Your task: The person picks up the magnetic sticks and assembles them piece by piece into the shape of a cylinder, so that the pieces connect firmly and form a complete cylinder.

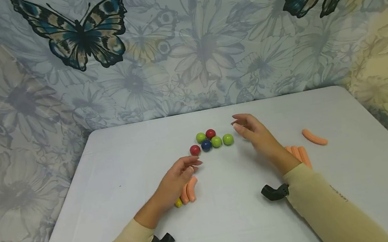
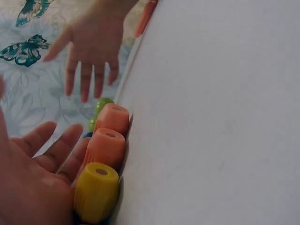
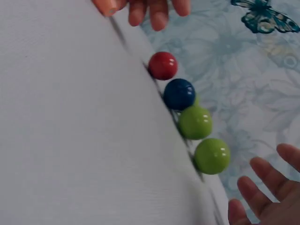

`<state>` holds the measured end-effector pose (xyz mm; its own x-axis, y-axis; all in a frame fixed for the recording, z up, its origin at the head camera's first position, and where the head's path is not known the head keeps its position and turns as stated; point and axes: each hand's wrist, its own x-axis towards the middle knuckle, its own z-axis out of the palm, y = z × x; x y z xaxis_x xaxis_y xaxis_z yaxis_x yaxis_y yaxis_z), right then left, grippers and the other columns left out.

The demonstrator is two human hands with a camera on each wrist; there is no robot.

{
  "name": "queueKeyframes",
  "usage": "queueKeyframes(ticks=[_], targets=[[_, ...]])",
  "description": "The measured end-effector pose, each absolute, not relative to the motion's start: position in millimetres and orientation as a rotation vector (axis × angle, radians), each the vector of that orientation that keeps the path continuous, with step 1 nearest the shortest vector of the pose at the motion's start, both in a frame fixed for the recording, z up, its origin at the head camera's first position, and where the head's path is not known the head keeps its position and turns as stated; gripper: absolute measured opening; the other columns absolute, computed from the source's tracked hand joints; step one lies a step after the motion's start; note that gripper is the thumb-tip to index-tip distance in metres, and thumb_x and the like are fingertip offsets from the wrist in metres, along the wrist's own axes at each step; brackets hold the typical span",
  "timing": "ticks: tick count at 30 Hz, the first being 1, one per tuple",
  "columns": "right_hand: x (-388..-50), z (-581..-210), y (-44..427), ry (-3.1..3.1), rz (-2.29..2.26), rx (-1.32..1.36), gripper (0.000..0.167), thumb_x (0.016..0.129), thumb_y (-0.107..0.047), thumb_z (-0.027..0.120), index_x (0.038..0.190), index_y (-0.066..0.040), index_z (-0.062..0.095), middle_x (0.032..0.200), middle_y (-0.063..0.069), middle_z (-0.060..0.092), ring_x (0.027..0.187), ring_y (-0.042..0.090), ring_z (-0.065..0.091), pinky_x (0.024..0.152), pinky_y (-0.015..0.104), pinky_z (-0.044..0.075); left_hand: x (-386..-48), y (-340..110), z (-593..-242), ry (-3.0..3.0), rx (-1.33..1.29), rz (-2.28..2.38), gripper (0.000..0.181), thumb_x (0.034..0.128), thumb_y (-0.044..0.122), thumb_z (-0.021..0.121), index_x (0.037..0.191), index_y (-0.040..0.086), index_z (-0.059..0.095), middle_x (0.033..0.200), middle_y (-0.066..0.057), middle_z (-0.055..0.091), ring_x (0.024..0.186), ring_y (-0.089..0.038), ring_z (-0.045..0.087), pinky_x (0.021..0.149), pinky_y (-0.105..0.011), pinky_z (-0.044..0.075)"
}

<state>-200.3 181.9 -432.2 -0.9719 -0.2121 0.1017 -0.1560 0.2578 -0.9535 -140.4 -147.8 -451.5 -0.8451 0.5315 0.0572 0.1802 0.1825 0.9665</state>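
Several shiny balls lie in a cluster at mid-table: red [image 1: 195, 150], blue [image 1: 206, 145] and green [image 1: 228, 139]. My left hand [image 1: 179, 176] hovers near the red ball, fingers loosely bent and holding nothing. Beside and partly under it lie orange sausage-shaped pieces [image 1: 192, 188] and a yellow piece [image 2: 97, 192], whose flat ends with a small dark spot show in the left wrist view. To the right of the balls, my right hand [image 1: 258, 135] is held with relaxed fingers, apart from the green ball [image 3: 212, 156].
More orange sausage-shaped pieces [image 1: 304, 157] lie side by side behind the right forearm, partly hidden by it. A single curved orange piece [image 1: 314, 137] lies farther right. The white table [image 1: 115, 196] meets a wall with butterflies and flowers at its far edge.
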Motion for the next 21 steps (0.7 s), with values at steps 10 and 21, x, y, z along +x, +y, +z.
queueKeyframes(ticks=[10,21], targets=[[-198,-463,167,2.589,-1.703,-0.341,0.060,0.104,-0.026,0.078,0.154,-0.004,0.054,0.147,0.015,0.060,0.136,0.036,0.054,0.111,0.053,0.039,-136,-147,-466,2.638,0.849,1.235,0.036,0.0999,0.014,0.080,0.134,0.012,0.071,0.133,0.007,0.063,0.126,-0.016,0.054,0.106,-0.040,0.046],[-203,-468,166,2.828,-1.441,-0.455,0.041,0.100,-0.009,0.082,0.138,-0.002,0.069,0.138,0.016,0.066,0.129,0.035,0.058,0.111,0.054,0.044,-140,-150,-468,2.811,0.864,1.128,0.029,0.0966,0.014,0.083,0.124,0.009,0.076,0.111,0.004,0.065,0.102,-0.019,0.055,0.083,-0.036,0.048]])
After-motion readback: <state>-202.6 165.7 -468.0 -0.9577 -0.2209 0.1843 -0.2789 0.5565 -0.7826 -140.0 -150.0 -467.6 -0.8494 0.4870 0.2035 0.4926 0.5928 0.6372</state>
